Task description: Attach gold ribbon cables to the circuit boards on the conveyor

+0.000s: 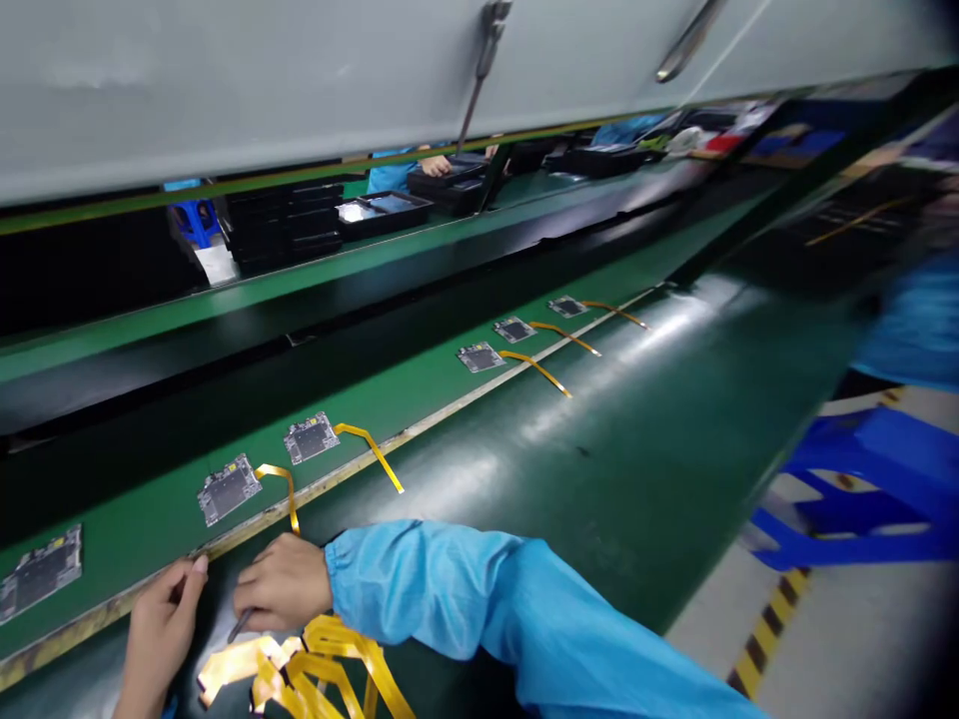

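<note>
My left hand is at the front edge of the green strip, thumb and forefinger closed together; whatever they may hold is hidden. Close beside it, my right hand is wrapped round a thin dark pen-like tool, whose full shape I cannot see. Just below lies a loose pile of yellow flat flex cables. Beyond my hands, a circuit board has a yellow flex cable that bends over the strip's edge. Another circuit board, with no cable showing, lies at the far left.
More circuit boards with flex cables sit along the green strip. A grey panel hangs overhead. Across the line, a co-worker's hand is at black trays. A blue stool stands at right, near a person's blue sleeve.
</note>
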The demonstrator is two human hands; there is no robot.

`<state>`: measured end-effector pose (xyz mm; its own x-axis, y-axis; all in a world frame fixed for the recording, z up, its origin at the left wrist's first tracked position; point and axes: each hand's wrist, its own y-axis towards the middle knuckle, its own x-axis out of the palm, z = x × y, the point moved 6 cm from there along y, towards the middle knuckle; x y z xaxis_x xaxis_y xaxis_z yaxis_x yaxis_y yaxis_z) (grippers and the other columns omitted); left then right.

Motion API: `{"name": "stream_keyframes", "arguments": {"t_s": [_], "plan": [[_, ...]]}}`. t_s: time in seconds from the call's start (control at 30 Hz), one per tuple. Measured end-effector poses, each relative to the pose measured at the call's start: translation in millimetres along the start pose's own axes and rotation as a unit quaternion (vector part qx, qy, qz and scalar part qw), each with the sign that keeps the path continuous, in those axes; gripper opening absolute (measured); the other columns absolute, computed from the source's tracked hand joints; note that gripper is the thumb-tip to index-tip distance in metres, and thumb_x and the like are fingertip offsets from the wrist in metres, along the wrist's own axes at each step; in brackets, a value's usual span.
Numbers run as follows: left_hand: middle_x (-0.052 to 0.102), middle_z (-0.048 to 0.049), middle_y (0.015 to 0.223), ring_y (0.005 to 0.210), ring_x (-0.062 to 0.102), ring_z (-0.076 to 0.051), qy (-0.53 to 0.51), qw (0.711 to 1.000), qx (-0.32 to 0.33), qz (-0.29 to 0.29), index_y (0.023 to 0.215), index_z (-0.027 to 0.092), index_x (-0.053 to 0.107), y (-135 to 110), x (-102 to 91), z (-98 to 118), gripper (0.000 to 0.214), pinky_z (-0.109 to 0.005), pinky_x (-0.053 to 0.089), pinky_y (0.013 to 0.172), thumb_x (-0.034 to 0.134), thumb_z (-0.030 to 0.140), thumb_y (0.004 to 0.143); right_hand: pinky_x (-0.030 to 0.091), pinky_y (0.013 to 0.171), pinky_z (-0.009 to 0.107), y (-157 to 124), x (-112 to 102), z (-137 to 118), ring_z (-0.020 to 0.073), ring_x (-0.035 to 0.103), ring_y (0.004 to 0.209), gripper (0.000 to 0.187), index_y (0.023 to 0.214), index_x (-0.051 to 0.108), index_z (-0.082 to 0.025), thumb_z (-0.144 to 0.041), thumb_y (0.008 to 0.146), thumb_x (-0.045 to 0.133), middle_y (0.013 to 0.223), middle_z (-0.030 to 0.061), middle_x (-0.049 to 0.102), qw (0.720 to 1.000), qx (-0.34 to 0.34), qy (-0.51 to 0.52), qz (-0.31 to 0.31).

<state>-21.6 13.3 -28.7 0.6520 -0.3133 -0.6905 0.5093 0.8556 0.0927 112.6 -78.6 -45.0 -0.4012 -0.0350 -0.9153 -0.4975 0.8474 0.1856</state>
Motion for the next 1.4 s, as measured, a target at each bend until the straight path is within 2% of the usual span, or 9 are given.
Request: {"name": "stream_keyframes", "arguments": {"t_s": [0.17, 0.4, 0.6, 0.73, 0.93, 1.07, 1.2, 1.4], "plan": [[0.056, -0.0005, 0.055, 0.053, 0.052, -0.017, 0.007, 1.0, -0.005, 0.003, 0.058, 0.02, 0.059, 1, -2.9, 2, 0.076, -0.024, 0.044, 0.05, 0.05, 0.091, 0.083, 0.034, 0.054, 0.027, 0, -3, -3, 0.0103, 0.07, 0.082, 0.02, 0.099, 0.075, -0.029, -0.046, 0.102, 0.063, 0.103, -0.009, 0.082, 1.0, 0.006, 0.003, 0.001], [0.059, -0.0014, 0.057, 0.054, 0.055, -0.018, 0.005, 1.0, -0.013, 0.001, 0.058, 0.02, 0.06, 1, -1.5, 8, 0.08, -0.026, 0.046, 0.052, 0.047, 0.095, 0.081, 0.038, 0.056, 0.026, -2, -12, -5, 0.0111, 0.071, 0.086, 0.023, 0.098, 0.072, -0.031, -0.049, 0.103, 0.059, 0.104, -0.011, 0.082, 1.0, 0.015, -0.011, -0.017], [0.055, -0.0014, 0.052, 0.051, 0.053, -0.017, -0.004, 1.0, -0.01, 0.006, 0.056, 0.019, 0.06, 2, -2.5, 18, 0.083, -0.025, 0.044, 0.049, 0.044, 0.097, 0.08, 0.036, 0.055, 0.027, -1, -9, -3, 0.0126, 0.07, 0.082, 0.021, 0.095, 0.072, -0.03, -0.049, 0.101, 0.063, 0.099, -0.0106, 0.081, 1.0, 0.019, -0.006, -0.013], [0.054, -0.0011, 0.052, 0.051, 0.052, -0.017, -0.013, 1.0, -0.011, -0.012, 0.055, 0.019, 0.058, 2, -1.4, 20, 0.081, -0.026, 0.044, 0.05, 0.047, 0.095, 0.082, 0.036, 0.056, 0.027, -2, -7, -2, 0.0131, 0.07, 0.081, 0.023, 0.092, 0.072, -0.03, -0.05, 0.1, 0.063, 0.095, -0.0097, 0.081, 1.0, 0.015, -0.001, -0.004], [0.055, -0.0014, 0.055, 0.054, 0.052, -0.021, -0.029, 0.999, -0.016, -0.015, 0.058, 0.023, 0.055, 3, 2.7, 9, 0.065, -0.033, 0.044, 0.054, 0.051, 0.081, 0.087, 0.038, 0.058, 0.03, -5, -9, -2, 0.013, 0.069, 0.082, 0.022, 0.096, 0.074, -0.026, -0.044, 0.102, 0.062, 0.094, -0.0036, 0.079, 1.0, 0.009, 0.022, -0.004], [0.051, -0.0044, 0.054, 0.055, 0.049, -0.023, -0.031, 0.999, -0.018, -0.012, 0.056, 0.026, 0.047, -2, 6.9, 15, 0.053, -0.039, 0.04, 0.056, 0.049, 0.065, 0.092, 0.041, 0.063, 0.031, -12, -13, -8, 0.0157, 0.066, 0.079, 0.017, 0.093, 0.074, -0.023, -0.037, 0.099, 0.065, 0.089, -0.0003, 0.078, 0.999, -0.001, 0.035, -0.006], [0.05, -0.0024, 0.056, 0.058, 0.048, -0.019, -0.023, 0.999, -0.029, -0.018, 0.059, 0.024, 0.045, -7, 13.4, 23, 0.053, -0.036, 0.037, 0.06, 0.046, 0.062, 0.096, 0.042, 0.068, 0.03, -22, -17, -9, 0.0166, 0.067, 0.077, 0.014, 0.091, 0.073, -0.022, -0.028, 0.099, 0.063, 0.086, 0.0022, 0.076, 0.997, 0.009, 0.075, -0.004], [0.039, 0.0043, 0.056, 0.057, 0.038, -0.011, -0.029, 0.999, -0.033, -0.022, 0.06, 0.021, 0.039, -11, 20.6, 24, 0.054, -0.028, 0.031, 0.06, 0.046, 0.059, 0.098, 0.041, 0.068, 0.03, -33, -24, -8, 0.0171, 0.067, 0.077, 0.014, 0.09, 0.07, -0.023, -0.022, 0.099, 0.061, 0.083, 0.0014, 0.074, 0.995, 0.008, 0.097, 0.005]]}}
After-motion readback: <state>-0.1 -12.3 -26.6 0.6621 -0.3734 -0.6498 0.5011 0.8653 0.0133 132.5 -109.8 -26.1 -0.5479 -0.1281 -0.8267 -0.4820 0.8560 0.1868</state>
